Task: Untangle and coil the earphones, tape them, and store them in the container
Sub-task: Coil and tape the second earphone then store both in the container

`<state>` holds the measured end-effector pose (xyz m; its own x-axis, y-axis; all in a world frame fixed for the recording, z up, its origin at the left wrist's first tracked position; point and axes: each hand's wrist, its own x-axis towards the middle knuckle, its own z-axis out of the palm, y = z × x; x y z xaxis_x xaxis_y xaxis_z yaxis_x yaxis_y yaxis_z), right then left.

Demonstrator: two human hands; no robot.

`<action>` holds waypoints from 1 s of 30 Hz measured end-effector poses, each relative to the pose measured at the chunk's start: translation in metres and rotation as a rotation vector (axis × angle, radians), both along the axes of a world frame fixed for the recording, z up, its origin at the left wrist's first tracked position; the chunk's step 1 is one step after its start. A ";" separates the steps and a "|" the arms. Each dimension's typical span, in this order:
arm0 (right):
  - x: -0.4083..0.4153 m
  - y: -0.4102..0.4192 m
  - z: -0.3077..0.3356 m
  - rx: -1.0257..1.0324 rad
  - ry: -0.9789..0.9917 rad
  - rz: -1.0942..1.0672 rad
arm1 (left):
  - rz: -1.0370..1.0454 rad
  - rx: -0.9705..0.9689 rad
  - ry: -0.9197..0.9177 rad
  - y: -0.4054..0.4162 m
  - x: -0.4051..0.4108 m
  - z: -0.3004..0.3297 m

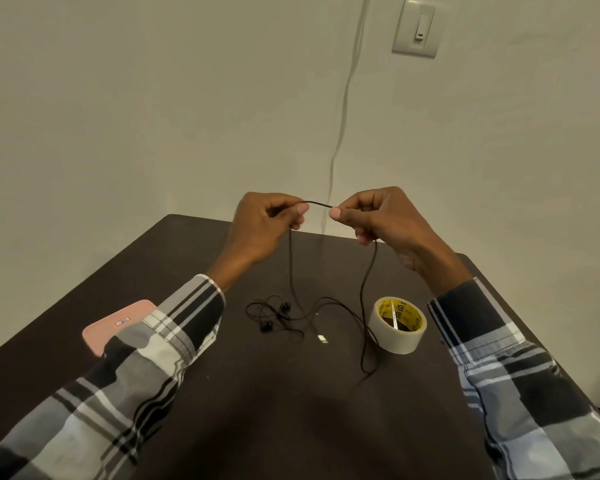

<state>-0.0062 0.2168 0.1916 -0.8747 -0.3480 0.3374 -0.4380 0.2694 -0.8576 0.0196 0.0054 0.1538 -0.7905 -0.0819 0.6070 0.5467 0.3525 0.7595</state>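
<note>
Black wired earphones (291, 271) hang from both hands above the dark table. My left hand (264, 223) pinches the cable between thumb and fingers, and my right hand (378, 216) pinches it a short way to the right, so a short span of cable arches between them. Two strands drop to the table, where the earbuds (274, 317) lie in a loose tangle and the metal plug (322, 338) lies beside them. A roll of pale tape (397, 325) with a yellow core stands at the right, with one cable loop passing in front of it.
A pink flat case (115, 329) lies at the left, partly under my left sleeve. The dark table (291, 410) ends at a pale wall. A white cord (340, 133) hangs down the wall, and a light switch (418, 27) sits at the upper right.
</note>
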 end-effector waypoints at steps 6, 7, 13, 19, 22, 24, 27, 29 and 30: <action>0.000 0.032 -0.006 -0.193 -0.094 -0.095 | 0.151 0.310 -0.083 -0.035 -0.004 -0.015; 0.000 0.036 -0.006 -0.235 -0.105 -0.120 | 0.156 0.309 -0.110 -0.040 -0.003 -0.019; 0.002 0.030 -0.007 -0.198 -0.038 -0.166 | 0.016 0.065 -0.299 -0.038 0.000 -0.036; 0.008 0.008 -0.005 -0.023 0.047 -0.089 | -0.191 0.007 -0.225 -0.003 0.006 -0.013; 0.011 -0.001 -0.006 0.029 0.073 -0.060 | -0.176 -0.083 -0.101 0.014 0.007 0.001; 0.012 -0.001 -0.005 0.028 0.074 -0.058 | -0.142 -0.110 -0.036 0.017 0.007 0.006; 0.012 0.007 -0.003 0.017 0.046 -0.065 | -0.037 -0.022 0.022 0.011 0.004 0.007; 0.012 0.018 -0.003 0.016 0.036 -0.087 | 0.025 0.129 0.032 0.001 0.002 0.007; 0.012 0.023 -0.003 0.007 0.030 -0.102 | 0.062 0.193 0.033 -0.005 0.000 0.006</action>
